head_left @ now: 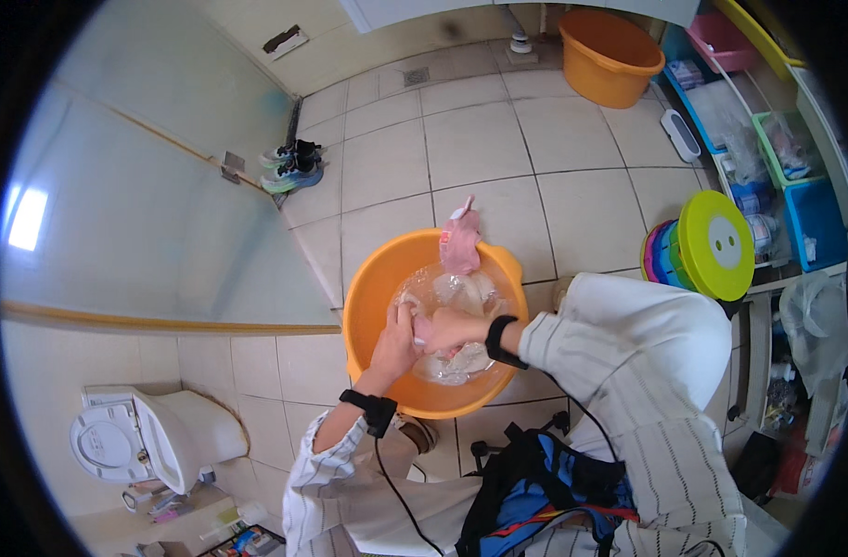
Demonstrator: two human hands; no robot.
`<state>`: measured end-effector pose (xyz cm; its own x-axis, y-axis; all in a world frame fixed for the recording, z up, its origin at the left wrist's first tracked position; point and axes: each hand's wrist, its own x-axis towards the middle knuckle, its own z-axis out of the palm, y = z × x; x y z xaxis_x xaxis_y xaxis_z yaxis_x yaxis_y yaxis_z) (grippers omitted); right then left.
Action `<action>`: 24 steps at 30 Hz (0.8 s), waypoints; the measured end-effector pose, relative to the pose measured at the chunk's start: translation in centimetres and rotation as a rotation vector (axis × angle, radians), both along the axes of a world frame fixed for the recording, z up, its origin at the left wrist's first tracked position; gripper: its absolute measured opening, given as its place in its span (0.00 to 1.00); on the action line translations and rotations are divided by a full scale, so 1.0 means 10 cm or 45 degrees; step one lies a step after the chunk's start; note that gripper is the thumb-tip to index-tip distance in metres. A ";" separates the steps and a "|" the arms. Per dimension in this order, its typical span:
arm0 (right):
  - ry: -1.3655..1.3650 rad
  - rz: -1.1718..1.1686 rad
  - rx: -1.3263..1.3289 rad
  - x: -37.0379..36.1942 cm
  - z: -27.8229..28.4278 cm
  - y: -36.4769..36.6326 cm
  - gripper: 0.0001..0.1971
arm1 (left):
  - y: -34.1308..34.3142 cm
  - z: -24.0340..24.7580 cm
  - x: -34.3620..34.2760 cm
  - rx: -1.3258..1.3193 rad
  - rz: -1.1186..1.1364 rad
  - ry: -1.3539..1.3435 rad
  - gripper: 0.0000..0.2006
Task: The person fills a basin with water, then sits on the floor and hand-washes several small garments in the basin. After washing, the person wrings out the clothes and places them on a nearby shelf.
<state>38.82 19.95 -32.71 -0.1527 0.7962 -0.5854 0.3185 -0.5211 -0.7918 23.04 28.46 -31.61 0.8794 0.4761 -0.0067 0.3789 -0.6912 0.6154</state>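
Observation:
An orange plastic basin [356,306] of water stands on the tiled floor in front of me. Pale wet cloth [470,292] lies in the water with bubbles around it. My left hand [396,343] and my right hand [456,328] meet over the middle of the basin, both closed on a bunched light pinkish cloth [424,332]. Fingers hide most of this cloth. Draped over the basin's far rim is a pink cloth garment [460,243], touched by neither hand. Black bands with cables circle both my wrists.
To the right stands a stool with a lime-green top [716,246], near shelves with coloured bins [814,223]. A second orange tub [610,60] is at the back right. Sneakers [292,167] sit by the glass partition [164,213]. A white toilet [173,436] is at left.

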 end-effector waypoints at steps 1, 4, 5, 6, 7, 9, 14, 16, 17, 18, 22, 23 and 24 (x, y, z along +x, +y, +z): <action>0.281 -0.085 -0.141 0.04 0.10 0.02 0.11 | -0.01 0.14 -0.03 0.022 -0.054 0.042 0.27; 0.910 -0.168 -0.413 0.13 0.38 0.03 0.06 | -0.04 0.49 -0.11 0.204 -0.244 -0.124 0.27; 1.027 -0.161 -0.429 0.10 0.47 0.02 0.06 | -0.06 0.57 -0.14 0.306 -0.291 -0.212 0.25; 1.149 -0.142 -0.440 0.02 0.55 -0.01 0.06 | -0.07 0.64 -0.16 0.449 -0.349 -0.304 0.24; 1.217 -0.170 -0.493 -0.04 0.63 -0.05 0.06 | -0.07 0.70 -0.15 0.503 -0.342 -0.363 0.20; 1.334 -0.019 -0.541 -0.13 0.74 -0.12 0.06 | -0.06 0.80 -0.16 0.448 -0.458 -0.333 0.18; 1.447 0.126 -0.818 -0.16 0.85 -0.04 0.09 | 0.10 0.88 -0.10 0.814 -0.546 -0.410 0.09; 1.324 0.107 -0.847 -0.14 0.83 0.05 0.13 | 0.17 0.85 -0.08 0.985 -0.514 -0.305 0.06; 1.243 0.106 -0.869 -0.13 0.80 0.09 0.15 | 0.20 0.81 -0.06 1.003 -0.511 -0.237 0.06; 1.147 0.079 -0.836 -0.13 0.77 0.12 0.16 | 0.23 0.76 -0.06 1.020 -0.510 -0.166 0.07; 0.596 0.134 -0.198 -0.10 0.55 0.29 0.13 | 0.22 0.47 0.00 0.895 -0.345 0.214 0.07; 0.384 0.164 0.299 -0.11 0.48 0.32 0.11 | 0.22 0.38 0.02 0.790 -0.291 0.246 0.07; 0.108 0.215 0.694 -0.11 0.41 0.33 0.08 | 0.21 0.28 0.05 0.682 -0.248 0.287 0.07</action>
